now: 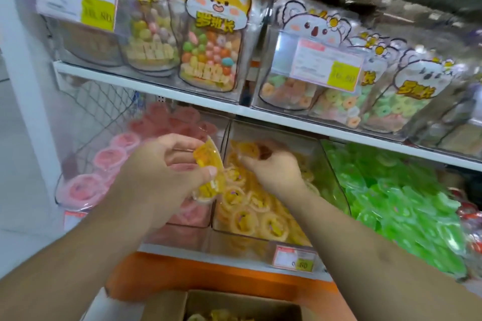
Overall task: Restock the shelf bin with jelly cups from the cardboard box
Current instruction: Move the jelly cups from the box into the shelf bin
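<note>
Gripping yellow plastic jelly cups (208, 172) at frame centre, the left hand (167, 167) nears the half-filled clear shelf bin (271, 135) where the right hand (273, 164) pinches another, more waiting in the brown cardboard box (169, 305) below.

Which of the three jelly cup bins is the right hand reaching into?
The middle bin, holding yellow cups. The right hand is inside it; the pink bin and green bin flank it.

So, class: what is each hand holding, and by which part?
The left hand grips yellow jelly cups by their sides. The right hand pinches another jelly cup over the yellow bin; which part cannot be told.
</note>
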`<move>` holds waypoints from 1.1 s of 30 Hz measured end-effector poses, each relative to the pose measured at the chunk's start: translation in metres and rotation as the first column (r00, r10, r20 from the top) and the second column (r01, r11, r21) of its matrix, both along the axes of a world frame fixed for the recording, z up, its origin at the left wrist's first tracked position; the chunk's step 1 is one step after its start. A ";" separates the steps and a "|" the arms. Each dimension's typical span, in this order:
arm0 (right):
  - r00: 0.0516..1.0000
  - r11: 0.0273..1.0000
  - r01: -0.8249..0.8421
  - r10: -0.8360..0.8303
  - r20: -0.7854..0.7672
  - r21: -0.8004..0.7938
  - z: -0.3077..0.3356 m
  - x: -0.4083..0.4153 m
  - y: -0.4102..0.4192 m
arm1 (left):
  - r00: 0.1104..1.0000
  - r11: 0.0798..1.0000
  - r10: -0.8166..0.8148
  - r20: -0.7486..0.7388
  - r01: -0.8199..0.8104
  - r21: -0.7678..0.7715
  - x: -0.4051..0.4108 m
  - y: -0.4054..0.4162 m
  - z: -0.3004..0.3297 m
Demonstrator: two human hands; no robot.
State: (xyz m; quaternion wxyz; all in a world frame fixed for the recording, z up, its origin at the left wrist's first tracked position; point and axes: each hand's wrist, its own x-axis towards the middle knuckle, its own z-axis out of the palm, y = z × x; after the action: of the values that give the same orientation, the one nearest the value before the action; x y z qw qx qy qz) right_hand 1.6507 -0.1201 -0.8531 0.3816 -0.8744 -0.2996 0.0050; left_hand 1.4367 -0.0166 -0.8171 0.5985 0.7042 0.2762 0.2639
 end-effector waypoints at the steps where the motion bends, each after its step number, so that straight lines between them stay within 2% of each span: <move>1: 1.000 1.000 0.018 -0.018 0.004 -0.006 -0.004 0.011 0.011 | 1.000 1.000 0.003 -0.005 -0.003 -0.006 0.000 0.003 -0.002; 5: 0.997 0.997 0.077 -0.077 0.002 -0.026 -0.022 0.040 0.046 | 1.000 1.000 0.017 -0.009 -0.017 -0.020 0.004 0.008 -0.010; 9: 0.992 0.991 0.126 -0.126 -0.002 0.036 -0.024 0.043 0.056 | 0.999 0.999 0.024 0.031 -0.022 -0.039 0.009 0.007 -0.010; 12: 0.998 0.998 0.064 -0.064 0.005 0.030 -0.022 0.038 0.053 | 0.999 0.999 0.009 0.037 -0.007 -0.034 0.009 0.006 -0.009; 19: 0.983 0.994 -0.044 0.062 0.175 -0.104 -0.019 0.029 0.038 | 0.999 1.000 0.011 0.052 -0.011 -0.019 0.007 0.005 -0.009; 23: 0.977 0.968 -0.121 0.156 0.148 -0.220 -0.012 0.028 0.030 | 0.998 1.000 0.017 0.055 -0.017 -0.009 0.007 0.003 -0.008; 25: 0.970 0.965 -0.139 0.178 0.168 -0.222 -0.003 0.020 0.019 | 0.997 1.000 0.022 0.069 -0.021 -0.022 0.008 0.002 -0.007; 27: 0.985 0.982 -0.146 0.156 0.076 -0.122 0.006 0.003 0.000 | 0.996 0.999 0.014 0.088 -0.011 -0.037 0.009 -0.001 -0.005; 29: 0.972 0.981 -0.165 0.179 -0.152 0.102 0.016 -0.022 -0.025 | 0.995 0.999 -0.006 0.100 0.011 -0.049 0.010 -0.006 -0.003; 31: 0.872 0.916 -0.217 0.337 -0.354 0.337 0.026 -0.049 -0.052 | 0.994 0.998 -0.028 0.104 0.034 -0.062 0.013 -0.015 -0.002; 33: 0.783 0.870 -0.258 0.443 -0.436 0.421 0.038 -0.077 -0.075 | 0.994 0.995 -0.052 0.097 0.060 -0.081 0.016 -0.026 0.000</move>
State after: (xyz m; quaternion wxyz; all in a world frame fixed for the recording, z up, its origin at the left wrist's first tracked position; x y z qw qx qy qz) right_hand 1.5742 -0.1949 -0.8153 0.5845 -0.6884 -0.3410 0.2612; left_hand 1.4526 -0.0424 -0.8169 0.6470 0.6728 0.2384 0.2682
